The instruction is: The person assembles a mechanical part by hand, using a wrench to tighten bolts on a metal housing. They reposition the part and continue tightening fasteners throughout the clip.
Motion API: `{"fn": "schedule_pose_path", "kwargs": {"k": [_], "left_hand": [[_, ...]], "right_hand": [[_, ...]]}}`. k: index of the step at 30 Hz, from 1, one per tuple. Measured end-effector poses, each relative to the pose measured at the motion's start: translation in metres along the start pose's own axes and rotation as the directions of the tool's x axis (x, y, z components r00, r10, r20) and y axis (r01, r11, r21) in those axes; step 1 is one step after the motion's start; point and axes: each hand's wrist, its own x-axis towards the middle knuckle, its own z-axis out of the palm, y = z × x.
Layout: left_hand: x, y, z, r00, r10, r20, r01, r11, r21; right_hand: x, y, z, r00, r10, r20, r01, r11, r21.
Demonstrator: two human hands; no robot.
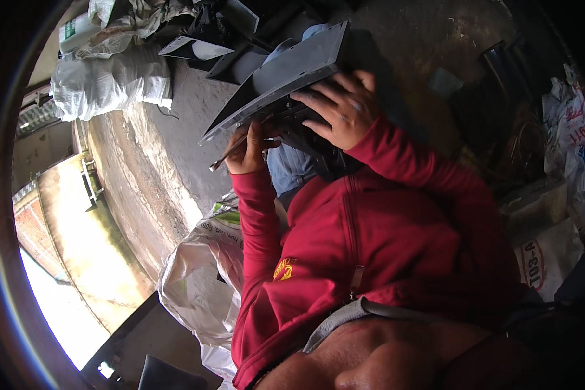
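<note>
A dark grey sheet-metal tray [299,68] with raised walls and small holes along its near edge is tilted in front of my body. My left hand [246,151] is closed around a slim metal wrench [227,153] beneath the tray's near left part; one end of the wrench sticks out to the left. Over the near right edge of that tray, my right hand [346,112] grips with its fingers spread along the rim and its thumb lower down. A black part under the tray, between my hands, is too dark to make out.
More dark metal trays [240,65] lie beyond, at the upper left. A white plastic sack [110,81] stands at the far left, and another white sack [198,279] is beside my left arm. Printed sacks [569,123] lie at the right. Bright light comes in from the left.
</note>
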Motion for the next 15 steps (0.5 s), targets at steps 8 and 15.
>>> {"fn": "schedule_pose_path", "kwargs": {"k": [8,15], "left_hand": [[-0.008,0.03,0.01,0.95,0.272,0.153,-0.311,0.791,0.527],[-0.001,0.056,0.014,0.861,0.332,0.385,-0.507,0.518,0.689]], "right_hand": [[0.004,-0.002,-0.003,1.0,-0.006,0.005,0.006,1.0,-0.001],[0.003,0.0,-0.002,1.0,-0.007,-0.004,0.007,1.0,0.002]]}}
